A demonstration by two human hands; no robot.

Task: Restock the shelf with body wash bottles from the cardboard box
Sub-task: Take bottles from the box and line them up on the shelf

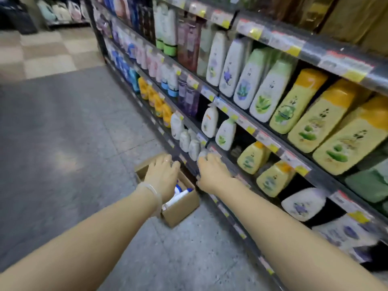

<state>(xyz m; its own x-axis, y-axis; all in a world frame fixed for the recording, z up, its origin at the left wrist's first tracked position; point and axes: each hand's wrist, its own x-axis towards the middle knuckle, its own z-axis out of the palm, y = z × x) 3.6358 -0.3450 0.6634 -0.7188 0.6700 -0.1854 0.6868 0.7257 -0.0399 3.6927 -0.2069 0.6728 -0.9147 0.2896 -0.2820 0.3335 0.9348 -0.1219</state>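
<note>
Both bare forearms reach from the frame's bottom: left hand [161, 175], fingers relaxed, hovers over the brown cardboard box [180, 208] of white blue-capped bottles [180, 193] at centre; right hand [212, 172] curls round a small white bottle [202, 154] at the dark shelf edge [231, 164]. Best seat it upright, label outward.

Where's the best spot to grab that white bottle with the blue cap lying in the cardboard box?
Probably round the body of the white bottle, coming from above: it lies on its side in the open-topped cardboard box, and the left hand already hovers over it.

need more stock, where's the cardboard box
In the head view, the cardboard box sits on the floor against the shelf's base, under the left hand.
</note>
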